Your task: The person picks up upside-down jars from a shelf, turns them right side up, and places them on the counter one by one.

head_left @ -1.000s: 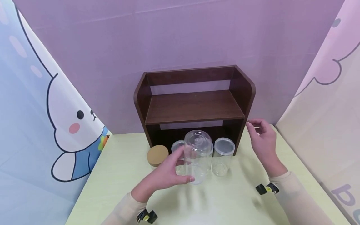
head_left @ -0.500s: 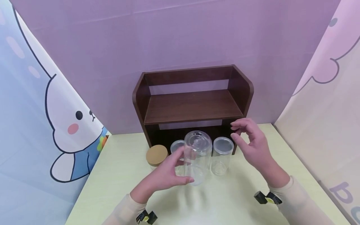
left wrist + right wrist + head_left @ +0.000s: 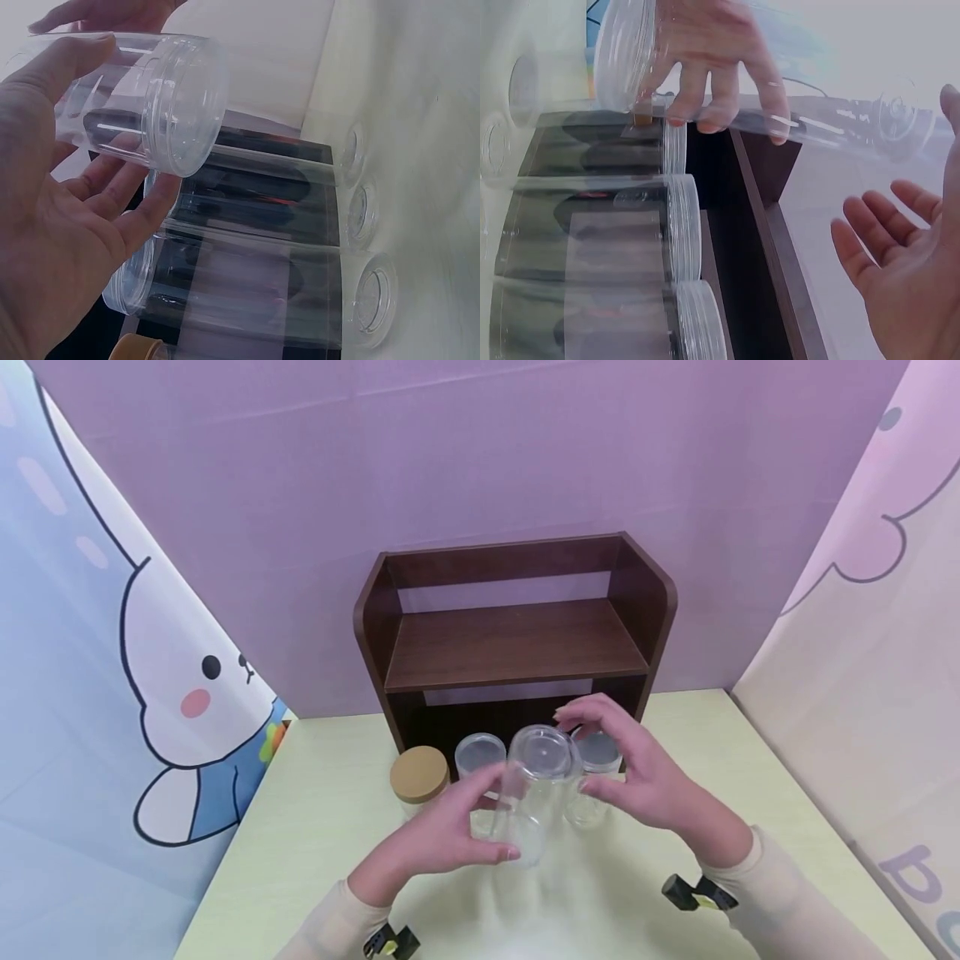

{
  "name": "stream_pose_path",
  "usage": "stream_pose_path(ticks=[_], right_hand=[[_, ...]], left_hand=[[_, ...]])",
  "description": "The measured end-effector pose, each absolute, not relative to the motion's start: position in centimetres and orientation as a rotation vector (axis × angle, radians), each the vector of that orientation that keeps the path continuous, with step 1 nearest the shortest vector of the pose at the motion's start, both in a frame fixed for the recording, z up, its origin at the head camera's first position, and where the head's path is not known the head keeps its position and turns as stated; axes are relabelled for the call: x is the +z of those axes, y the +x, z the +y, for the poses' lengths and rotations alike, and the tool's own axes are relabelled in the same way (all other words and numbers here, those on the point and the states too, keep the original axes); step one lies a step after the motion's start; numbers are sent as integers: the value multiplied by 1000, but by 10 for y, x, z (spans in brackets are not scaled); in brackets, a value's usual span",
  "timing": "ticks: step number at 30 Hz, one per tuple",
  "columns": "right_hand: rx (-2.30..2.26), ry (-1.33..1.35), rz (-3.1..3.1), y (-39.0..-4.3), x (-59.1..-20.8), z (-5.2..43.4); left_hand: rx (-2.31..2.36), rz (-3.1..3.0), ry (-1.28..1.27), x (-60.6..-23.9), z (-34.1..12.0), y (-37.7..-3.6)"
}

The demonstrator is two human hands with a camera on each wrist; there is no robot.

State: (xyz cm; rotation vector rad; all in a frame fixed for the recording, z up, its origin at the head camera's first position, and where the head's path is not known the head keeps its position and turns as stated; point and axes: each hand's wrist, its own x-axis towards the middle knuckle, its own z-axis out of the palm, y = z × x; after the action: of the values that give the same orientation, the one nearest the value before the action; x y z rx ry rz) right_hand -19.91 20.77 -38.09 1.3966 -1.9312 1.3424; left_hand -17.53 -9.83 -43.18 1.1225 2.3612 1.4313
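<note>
My left hand (image 3: 450, 839) grips a clear plastic jar (image 3: 528, 810) in the air, thumb in front and fingers behind. The jar is upside down and tilted, its base up and its translucent lidded end (image 3: 191, 105) toward the table. My right hand (image 3: 637, 777) is close to the raised base, fingers spread and bent a little. In the right wrist view a gap shows between that right hand (image 3: 907, 255) and the base (image 3: 896, 124). Behind the held jar stand clear jars with translucent lids, one at the left (image 3: 480, 752) and one at the right (image 3: 587, 810), partly covered by my hands.
A jar with a tan lid (image 3: 418, 774) stands left of the clear ones. Just behind the row is a dark brown two-tier shelf (image 3: 517, 643) on the pale green table (image 3: 330, 827). A purple cloth (image 3: 480, 460) hangs at the back, with printed cloths at both sides.
My right hand has come left from beside the shelf to the held jar's base. The jar has tilted, its base leaning right. My left hand has kept its grip.
</note>
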Motion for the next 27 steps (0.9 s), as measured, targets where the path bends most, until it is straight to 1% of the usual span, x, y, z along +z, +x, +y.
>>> stream_pose_path(ticks=[4,20,27], right_hand=[[1325,1457,-2004,-197,-380,203],[1350,1546,-2061,-192,-379,199],[1305,1541,-2077,-191,-379,199]], left_hand=[[1388,2356,1136,-432,-99,-174],[1323,2331,1156,-437,-99,-176],[1312,2328,1151,-435,-98,-175]])
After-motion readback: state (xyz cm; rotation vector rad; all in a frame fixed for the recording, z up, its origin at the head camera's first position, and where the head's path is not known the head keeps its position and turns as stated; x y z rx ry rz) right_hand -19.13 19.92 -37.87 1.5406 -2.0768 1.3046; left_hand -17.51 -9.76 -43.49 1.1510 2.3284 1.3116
